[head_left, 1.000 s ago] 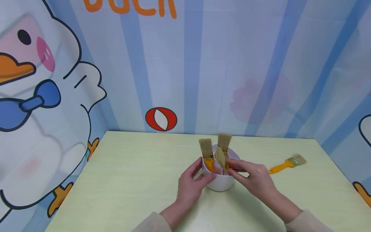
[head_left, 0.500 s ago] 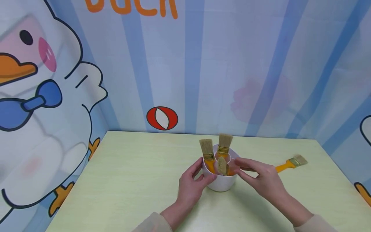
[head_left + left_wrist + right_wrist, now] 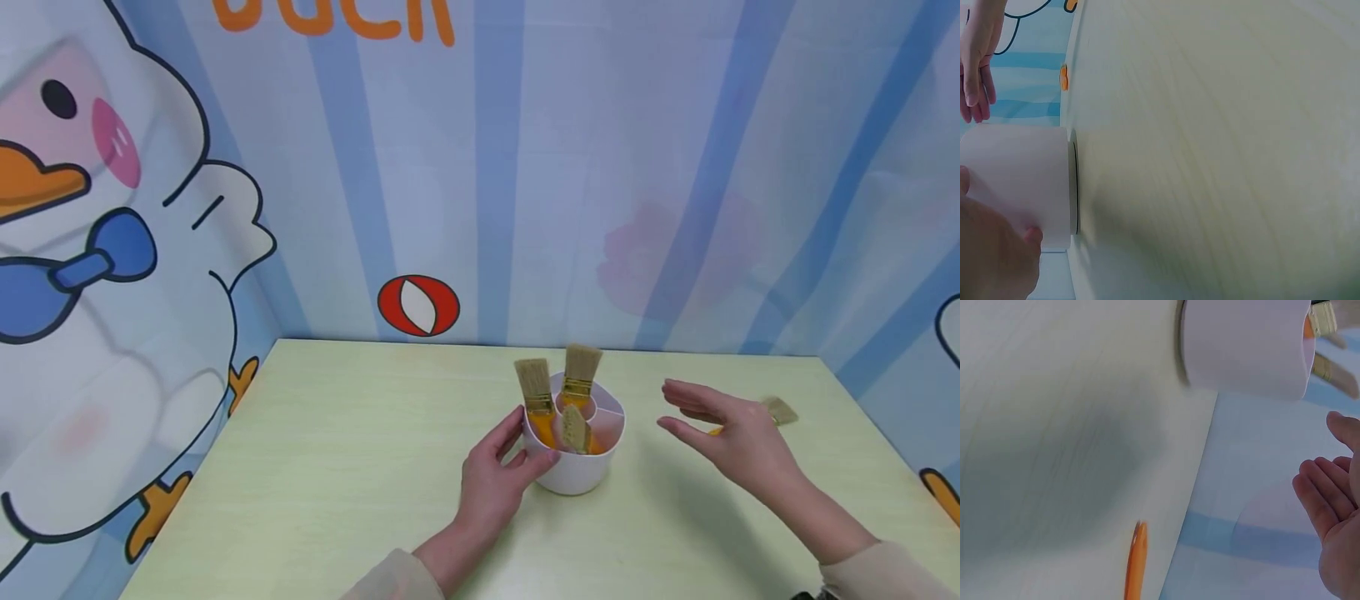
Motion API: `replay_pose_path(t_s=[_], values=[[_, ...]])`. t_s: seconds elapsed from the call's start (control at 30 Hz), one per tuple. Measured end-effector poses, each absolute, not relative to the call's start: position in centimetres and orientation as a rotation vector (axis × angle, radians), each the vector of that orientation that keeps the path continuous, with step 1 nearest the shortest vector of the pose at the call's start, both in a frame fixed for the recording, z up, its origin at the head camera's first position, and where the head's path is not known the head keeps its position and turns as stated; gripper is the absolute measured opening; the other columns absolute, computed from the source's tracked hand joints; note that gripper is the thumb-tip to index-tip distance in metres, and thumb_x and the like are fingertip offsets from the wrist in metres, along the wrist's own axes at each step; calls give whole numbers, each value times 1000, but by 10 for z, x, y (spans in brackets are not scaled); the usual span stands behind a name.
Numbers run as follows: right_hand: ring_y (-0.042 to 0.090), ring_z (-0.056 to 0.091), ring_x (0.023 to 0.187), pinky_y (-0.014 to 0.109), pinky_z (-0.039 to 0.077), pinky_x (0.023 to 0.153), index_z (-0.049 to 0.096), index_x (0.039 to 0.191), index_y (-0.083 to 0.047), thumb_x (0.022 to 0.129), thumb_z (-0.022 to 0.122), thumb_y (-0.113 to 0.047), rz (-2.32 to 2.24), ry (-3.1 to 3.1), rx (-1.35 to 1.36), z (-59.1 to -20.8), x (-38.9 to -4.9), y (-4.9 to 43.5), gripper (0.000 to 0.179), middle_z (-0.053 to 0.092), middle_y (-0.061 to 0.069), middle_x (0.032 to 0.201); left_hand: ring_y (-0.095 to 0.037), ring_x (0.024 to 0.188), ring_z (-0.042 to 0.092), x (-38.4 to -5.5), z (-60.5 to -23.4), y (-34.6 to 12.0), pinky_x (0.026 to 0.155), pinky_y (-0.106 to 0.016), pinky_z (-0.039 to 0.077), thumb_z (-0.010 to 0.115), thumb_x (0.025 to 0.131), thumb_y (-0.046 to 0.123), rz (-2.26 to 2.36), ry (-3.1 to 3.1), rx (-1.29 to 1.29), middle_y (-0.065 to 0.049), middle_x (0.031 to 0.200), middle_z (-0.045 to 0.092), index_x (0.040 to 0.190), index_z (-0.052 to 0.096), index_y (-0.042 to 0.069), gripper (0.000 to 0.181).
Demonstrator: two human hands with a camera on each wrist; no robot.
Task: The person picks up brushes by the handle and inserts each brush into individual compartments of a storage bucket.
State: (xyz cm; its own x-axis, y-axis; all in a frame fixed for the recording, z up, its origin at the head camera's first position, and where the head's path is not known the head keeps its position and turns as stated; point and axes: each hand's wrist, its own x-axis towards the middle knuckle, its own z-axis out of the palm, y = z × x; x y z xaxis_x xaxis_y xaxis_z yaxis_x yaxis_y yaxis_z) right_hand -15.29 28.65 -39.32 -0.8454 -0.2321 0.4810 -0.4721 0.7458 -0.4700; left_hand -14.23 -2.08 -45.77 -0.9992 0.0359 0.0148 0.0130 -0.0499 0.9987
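My left hand (image 3: 495,483) grips the near left side of a white divided holder (image 3: 573,477), its thumb at the front rim. Three paintbrushes stand in the holder, bristles up: a left brush (image 3: 534,387), a back brush (image 3: 582,367) in the round middle compartment, and a front brush (image 3: 575,429) sunk lower. To the right of the holder, my right hand (image 3: 738,433) hovers over the table with fingers extended, holding nothing. Behind it lies another paintbrush (image 3: 782,410), mostly hidden by the hand; its orange handle (image 3: 1137,562) shows in the right wrist view.
The pale yellow-green table (image 3: 360,450) reaches back to a blue striped curtain (image 3: 555,183) printed with cartoon ducks. A compartment at the holder's right side has no brush standing in it.
My right hand has let go of the front brush, which dropped lower in the holder, and has moved right toward the lying brush. My left hand has stayed on the holder.
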Motion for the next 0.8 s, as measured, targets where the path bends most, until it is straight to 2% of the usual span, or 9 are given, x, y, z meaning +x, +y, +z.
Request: replay_pose_path(t_s=[0.07,0.1,0.2,0.27,0.3,0.6,0.8], values=[[36,77,105,4,52,82,70,140,-5,90,88,-16,819,-2608,501,-393,-156,297,54,77,14,126,-35,149,50,-142,-458,-21,112,-46,51,89,91,19,2261,2162,62,-9,159,56,156,55,9,74],[38,76,107,10,57,83,69,141,-4,92,87,-19,807,-2635,486,-393,-157,302,55,76,15,128,-35,149,50,-143,-458,-21,112,-46,51,89,91,20,2258,2161,60,-9,159,55,156,55,9,74],[44,74,112,39,65,87,64,146,-2,95,84,-26,760,-2713,448,-395,-162,318,60,72,20,135,-34,150,49,-144,-459,-21,113,-45,51,89,91,21,2252,2158,59,-7,160,55,157,55,10,75],[47,72,114,58,61,89,61,149,-1,97,82,-30,726,-2763,424,-397,-166,327,63,68,23,139,-33,150,49,-144,-459,-21,113,-45,51,89,91,21,2251,2156,56,-6,160,55,157,55,10,75],[49,71,115,64,59,90,59,150,1,98,81,-32,711,-2788,415,-399,-168,332,65,66,25,141,-33,150,49,-145,-459,-21,113,-45,51,89,91,22,2252,2151,51,-6,160,55,157,55,11,75],[61,56,124,74,51,93,52,153,4,102,71,-47,453,-3008,307,-418,-180,364,75,54,39,147,-32,150,49,-144,-459,-21,112,-44,52,89,91,21,2238,2166,40,-4,160,55,156,55,11,74],[64,58,117,72,55,85,50,152,7,101,72,-50,266,-3077,280,-432,-185,381,80,51,45,144,-32,150,49,-144,-459,-21,112,-44,52,89,91,20,2249,2159,46,-4,160,55,156,56,12,74]])
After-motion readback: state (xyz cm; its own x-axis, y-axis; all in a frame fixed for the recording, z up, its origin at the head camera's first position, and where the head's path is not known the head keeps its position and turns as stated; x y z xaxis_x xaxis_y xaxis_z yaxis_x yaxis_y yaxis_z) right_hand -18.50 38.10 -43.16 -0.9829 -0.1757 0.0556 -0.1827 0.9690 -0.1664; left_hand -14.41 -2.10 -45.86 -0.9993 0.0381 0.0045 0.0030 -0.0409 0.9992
